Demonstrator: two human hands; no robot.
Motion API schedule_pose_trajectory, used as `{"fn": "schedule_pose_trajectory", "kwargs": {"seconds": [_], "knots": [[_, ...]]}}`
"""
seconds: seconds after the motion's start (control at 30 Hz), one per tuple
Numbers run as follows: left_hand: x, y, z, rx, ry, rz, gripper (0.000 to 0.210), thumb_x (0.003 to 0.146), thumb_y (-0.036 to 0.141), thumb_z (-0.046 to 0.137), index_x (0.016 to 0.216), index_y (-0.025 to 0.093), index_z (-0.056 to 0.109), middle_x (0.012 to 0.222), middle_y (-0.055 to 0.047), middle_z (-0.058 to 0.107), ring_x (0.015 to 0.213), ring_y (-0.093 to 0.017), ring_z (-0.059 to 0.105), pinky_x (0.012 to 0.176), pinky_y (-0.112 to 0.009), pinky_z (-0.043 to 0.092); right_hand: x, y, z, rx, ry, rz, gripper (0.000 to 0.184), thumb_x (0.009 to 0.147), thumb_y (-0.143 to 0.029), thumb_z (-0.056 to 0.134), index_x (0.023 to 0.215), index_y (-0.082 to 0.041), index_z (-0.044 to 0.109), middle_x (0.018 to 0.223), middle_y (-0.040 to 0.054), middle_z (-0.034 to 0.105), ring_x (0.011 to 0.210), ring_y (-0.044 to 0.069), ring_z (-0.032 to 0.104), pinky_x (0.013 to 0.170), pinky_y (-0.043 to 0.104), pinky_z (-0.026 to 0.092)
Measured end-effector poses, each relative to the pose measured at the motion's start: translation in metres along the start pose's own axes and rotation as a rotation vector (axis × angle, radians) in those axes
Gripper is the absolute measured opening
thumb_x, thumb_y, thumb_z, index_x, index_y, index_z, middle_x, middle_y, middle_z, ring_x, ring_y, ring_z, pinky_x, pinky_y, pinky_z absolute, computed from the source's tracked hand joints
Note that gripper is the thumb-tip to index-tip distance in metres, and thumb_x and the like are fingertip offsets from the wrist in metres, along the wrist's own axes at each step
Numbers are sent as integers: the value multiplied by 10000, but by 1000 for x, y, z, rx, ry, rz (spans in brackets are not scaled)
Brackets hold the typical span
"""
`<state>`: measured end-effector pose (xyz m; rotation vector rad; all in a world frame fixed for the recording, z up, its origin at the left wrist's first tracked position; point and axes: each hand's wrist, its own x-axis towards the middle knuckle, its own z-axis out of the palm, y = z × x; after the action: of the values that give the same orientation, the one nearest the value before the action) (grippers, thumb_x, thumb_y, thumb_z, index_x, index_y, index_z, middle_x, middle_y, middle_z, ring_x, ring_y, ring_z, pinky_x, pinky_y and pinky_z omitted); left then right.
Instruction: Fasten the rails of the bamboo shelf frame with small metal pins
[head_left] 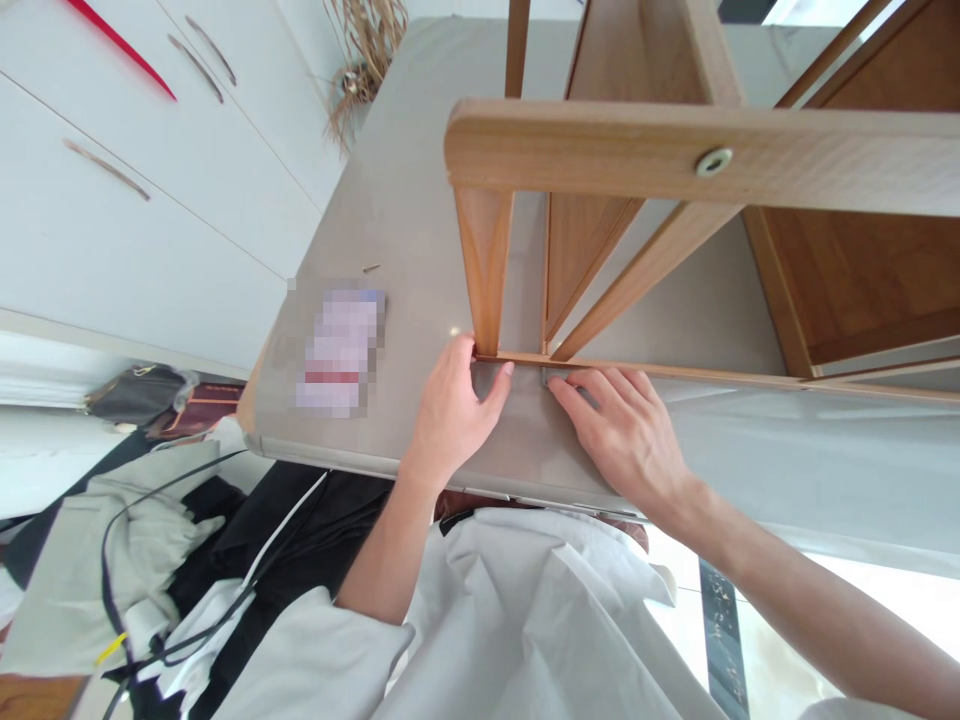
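Touching 1 wd frame (585, 150), L hand (451, 415) spread, R hand (626, 425) pinching 1 metal pc (546, 376)

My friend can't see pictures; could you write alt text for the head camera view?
A person's left hand and right hand are at the lower rail of a wooden frame on a grey-topped table, the left at the rail's end. To the left lie a pixelated item and a small screw-like piece.

Frame (600, 150) blks R; tbl (416, 230) passable L.
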<state>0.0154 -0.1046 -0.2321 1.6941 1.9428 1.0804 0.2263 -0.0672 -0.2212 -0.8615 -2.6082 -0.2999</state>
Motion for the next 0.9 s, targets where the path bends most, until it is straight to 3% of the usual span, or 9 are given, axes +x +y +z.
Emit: {"fn": "schedule_pose_trajectory", "kwargs": {"seconds": [0.57,0.9], "knots": [[-1,0,0,9,2,1,225,969,318,641,1160,236,554,1131,-65,715,1091,-245,696,992,-432,559,9,-7,-8,-77,-97,-9,252,926,27,533,1058,-122,688,986,108,681,886,231,528,784,354,379],[-2,-1,0,14,-11,-3,249,971,320,640,1190,239,554,1138,-60,713,1077,-239,689,977,-419,555,12,-3,-7,-13,-80,27,279,909,44,522,1028,-150,683,956,80,660,818,210,477,749,344,341]]}}
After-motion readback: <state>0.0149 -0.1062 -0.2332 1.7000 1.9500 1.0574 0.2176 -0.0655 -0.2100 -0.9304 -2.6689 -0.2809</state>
